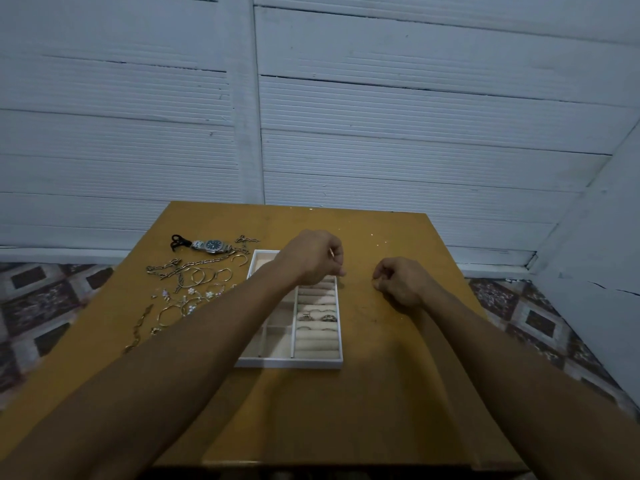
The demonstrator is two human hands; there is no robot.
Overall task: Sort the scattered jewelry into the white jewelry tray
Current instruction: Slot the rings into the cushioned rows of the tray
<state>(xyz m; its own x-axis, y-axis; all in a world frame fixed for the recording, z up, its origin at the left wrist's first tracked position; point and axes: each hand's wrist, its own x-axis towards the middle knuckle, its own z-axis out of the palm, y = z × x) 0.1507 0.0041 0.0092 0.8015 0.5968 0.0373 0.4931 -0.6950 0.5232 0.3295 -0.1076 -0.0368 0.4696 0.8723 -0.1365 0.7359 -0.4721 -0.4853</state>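
Left hand (313, 259) pinches a thin gold piece (331, 253), fingers curled, with the tray's (289, 362) far ring rolls straight below it. Right hand (398, 282), beside the tray, is curled; holding anything? Can't tell.

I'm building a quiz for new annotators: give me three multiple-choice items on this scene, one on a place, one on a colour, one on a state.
1. The loose jewelry lies on which side of the tray? A right B left C near
2. The table is: A yellow-brown B white C black
3. The tray's ring rolls: A are covered B are bare C hold a few rings
B: the pile is left of it. A: its top is mustard-toned. C: rings sit in the middle rolls.
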